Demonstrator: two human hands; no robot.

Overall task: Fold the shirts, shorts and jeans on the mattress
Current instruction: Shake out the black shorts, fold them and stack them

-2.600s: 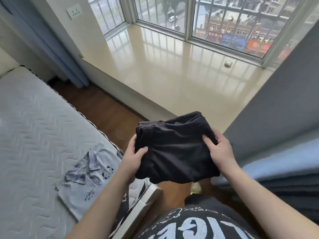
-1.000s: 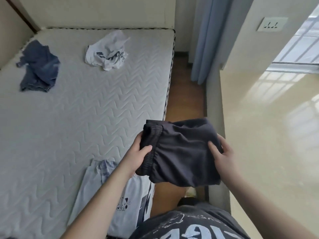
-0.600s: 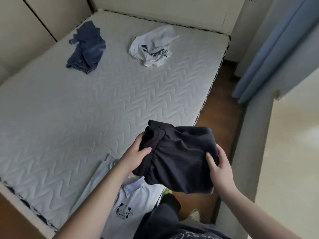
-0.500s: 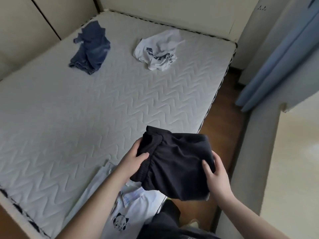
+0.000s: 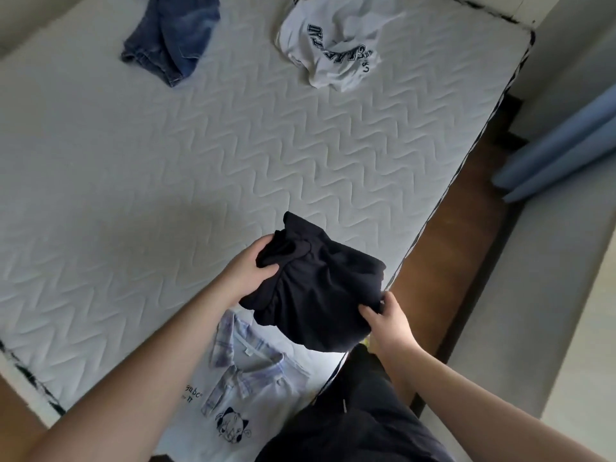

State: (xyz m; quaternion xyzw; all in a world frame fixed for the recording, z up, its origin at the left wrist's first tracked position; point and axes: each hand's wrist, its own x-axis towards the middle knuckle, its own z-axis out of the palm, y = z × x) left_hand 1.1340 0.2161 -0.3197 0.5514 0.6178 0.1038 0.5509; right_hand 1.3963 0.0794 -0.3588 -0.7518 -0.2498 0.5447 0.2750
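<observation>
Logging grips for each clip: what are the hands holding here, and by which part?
Both hold the folded black shorts: left hand at the gathered waistband end, right hand at the opposite edge.

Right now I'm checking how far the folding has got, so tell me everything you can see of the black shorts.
The black shorts are a soft, matte dark fabric with a gathered elastic waistband on the left side. They are folded into a compact bundle, somewhat rumpled, and held above the near right edge of the mattress, partly over the folded light polo shirt. The left hand grips the waistband end; the right hand pinches the opposite edge. Whether they touch the mattress cannot be told.
</observation>
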